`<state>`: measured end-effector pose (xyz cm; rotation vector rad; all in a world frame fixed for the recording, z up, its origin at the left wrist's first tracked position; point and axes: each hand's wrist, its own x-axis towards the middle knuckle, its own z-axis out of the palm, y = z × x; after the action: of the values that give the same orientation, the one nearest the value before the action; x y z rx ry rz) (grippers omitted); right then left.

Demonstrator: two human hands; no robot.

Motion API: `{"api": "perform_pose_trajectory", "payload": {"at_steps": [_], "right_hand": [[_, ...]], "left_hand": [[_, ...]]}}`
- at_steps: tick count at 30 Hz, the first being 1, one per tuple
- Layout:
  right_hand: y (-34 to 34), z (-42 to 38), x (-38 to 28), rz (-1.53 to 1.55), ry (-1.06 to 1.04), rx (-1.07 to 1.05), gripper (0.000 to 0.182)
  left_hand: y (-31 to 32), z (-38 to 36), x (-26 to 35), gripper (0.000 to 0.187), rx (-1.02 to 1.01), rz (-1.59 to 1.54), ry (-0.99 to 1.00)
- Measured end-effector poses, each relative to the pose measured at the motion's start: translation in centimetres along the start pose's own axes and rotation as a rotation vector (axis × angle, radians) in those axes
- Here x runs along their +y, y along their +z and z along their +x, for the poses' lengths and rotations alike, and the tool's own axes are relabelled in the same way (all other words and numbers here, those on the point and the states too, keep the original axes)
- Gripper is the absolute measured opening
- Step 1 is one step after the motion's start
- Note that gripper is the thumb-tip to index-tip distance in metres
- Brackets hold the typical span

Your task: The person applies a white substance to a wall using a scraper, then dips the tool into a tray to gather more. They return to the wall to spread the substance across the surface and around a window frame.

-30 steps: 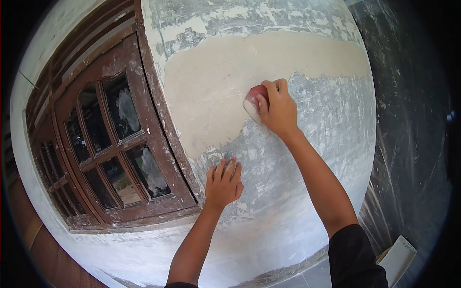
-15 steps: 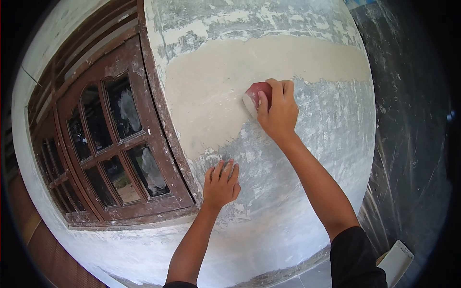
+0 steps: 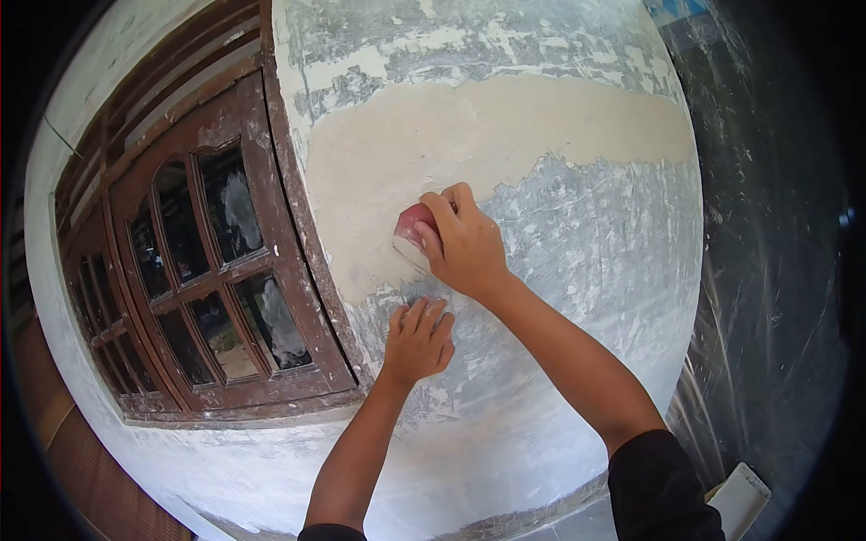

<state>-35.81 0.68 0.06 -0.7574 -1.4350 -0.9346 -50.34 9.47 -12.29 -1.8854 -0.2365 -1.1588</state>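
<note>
My right hand (image 3: 469,243) is closed around a dark red putty scraper (image 3: 416,225), its lower edge coated in pale paste. The scraper's edge meets the wall at the lower border of a smooth beige band of filler (image 3: 361,171). My left hand (image 3: 419,343) rests with fingers apart on the patchy grey-white wall (image 3: 586,234), below and a little left of the scraper. It holds nothing.
A brown wooden window (image 3: 216,270) with glass panes and a paint-flecked frame is set into the wall on the left. Dark sheeting (image 3: 776,270) hangs at the right. A white tray-like object (image 3: 741,501) lies at the lower right.
My right hand has drawn the scraper down and to the left along the filler's lower part. My left hand has stayed at nearly the same spot on the wall.
</note>
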Motion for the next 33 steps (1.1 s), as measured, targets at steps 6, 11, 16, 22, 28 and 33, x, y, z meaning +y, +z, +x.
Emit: {"api": "perform_pose_trajectory", "payload": {"at_steps": [6, 11, 16, 22, 28, 33], "right_hand": [[-2.5, 0.9, 5.5, -0.317, 0.258, 0.222, 0.029], [-1.1, 1.3, 1.2, -0.115, 0.111, 0.263, 0.03], [3.1, 0.4, 0.4, -0.071, 0.123, 0.07, 0.027], [-2.7, 1.2, 4.2, -0.301, 0.492, 0.323, 0.03], [0.9, -0.6, 1.4, -0.012, 0.193, -0.032, 0.03], [-3.5, 0.0, 5.7, -0.246, 0.354, 0.196, 0.031]], "left_hand": [[0.3, 0.8, 0.8, 0.038, -0.031, 0.033, 0.027], [-0.1, 1.3, 1.1, 0.043, -0.067, 0.025, 0.049], [0.2, 0.7, 0.8, 0.047, -0.1, 0.03, 0.043], [-0.1, 1.1, 1.0, 0.051, -0.109, 0.074, 0.035], [-0.1, 1.1, 1.0, 0.049, -0.096, 0.077, 0.046], [0.0, 1.1, 0.9, 0.05, -0.083, 0.052, 0.041]]}}
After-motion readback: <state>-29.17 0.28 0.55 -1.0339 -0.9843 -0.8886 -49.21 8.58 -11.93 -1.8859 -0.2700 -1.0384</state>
